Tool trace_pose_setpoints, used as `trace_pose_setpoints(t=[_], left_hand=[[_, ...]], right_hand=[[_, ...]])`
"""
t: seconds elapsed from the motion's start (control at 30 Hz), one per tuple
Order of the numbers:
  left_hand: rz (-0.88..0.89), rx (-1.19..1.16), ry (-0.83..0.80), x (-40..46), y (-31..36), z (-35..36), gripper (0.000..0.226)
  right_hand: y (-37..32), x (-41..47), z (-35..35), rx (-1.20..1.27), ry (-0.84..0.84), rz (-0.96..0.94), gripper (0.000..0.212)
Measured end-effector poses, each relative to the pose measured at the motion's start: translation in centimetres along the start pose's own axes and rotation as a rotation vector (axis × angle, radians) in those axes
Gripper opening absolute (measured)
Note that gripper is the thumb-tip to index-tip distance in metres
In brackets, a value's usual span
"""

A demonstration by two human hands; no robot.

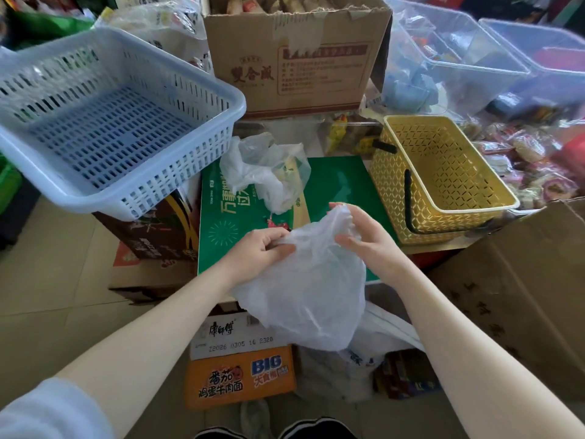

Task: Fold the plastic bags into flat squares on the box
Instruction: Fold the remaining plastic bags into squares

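A thin translucent plastic bag (307,293) hangs loose between my hands, above the near edge of a flat green box (342,185). My left hand (259,248) pinches the bag's upper left edge. My right hand (364,232) grips its bunched top, fingers curled round the plastic. The bag's lower part droops past the box's near edge. A second crumpled clear bag (266,169) lies unfolded on the far part of the green box.
An empty pale blue basket (177,172) sits on the left on a dark carton. A yellow basket (443,182) stands to the right. A large cardboard box (297,58) stands behind. Noodle cartons (240,375) lie below, and a brown carton (522,280) stands right.
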State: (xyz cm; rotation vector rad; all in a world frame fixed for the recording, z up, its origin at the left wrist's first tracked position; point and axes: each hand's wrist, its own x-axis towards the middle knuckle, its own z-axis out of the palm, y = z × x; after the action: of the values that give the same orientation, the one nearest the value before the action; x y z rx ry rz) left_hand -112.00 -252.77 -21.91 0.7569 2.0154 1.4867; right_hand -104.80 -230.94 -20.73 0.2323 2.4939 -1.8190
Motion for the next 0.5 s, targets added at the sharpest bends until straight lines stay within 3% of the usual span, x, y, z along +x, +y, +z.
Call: trace_pose_setpoints(t=[0.07, 0.17, 0.3, 0.37, 0.5], left_hand=[[0.014, 0.012, 0.019, -0.3, 0.5, 0.0, 0.030], [0.005, 0.110, 0.077, -1.1, 0.4, 0.0, 0.021], [-0.029, 0.404, 0.089, -3.1, -0.9, 1.2, 0.086], [-0.057, 0.491, 0.120, -3.9, -1.2, 2.4, 0.098], [-0.301, 0.289, 0.464, -4.7, -1.1, 5.1, 0.088]], right_hand=[[-0.8, 0.3, 0.4, -0.065, 0.065, -0.067, 0.033], [-1.5, 0.4, 0.0, -0.026, 0.199, -0.102, 0.049], [-1.2, -0.1, -1.0, 0.111, 0.369, -0.013, 0.043], [-1.0, -0.6, -1.4, 0.173, 0.394, 0.022, 0.041], [-0.3, -1.9, -2.9, 0.337, 0.403, 0.120, 0.034]])
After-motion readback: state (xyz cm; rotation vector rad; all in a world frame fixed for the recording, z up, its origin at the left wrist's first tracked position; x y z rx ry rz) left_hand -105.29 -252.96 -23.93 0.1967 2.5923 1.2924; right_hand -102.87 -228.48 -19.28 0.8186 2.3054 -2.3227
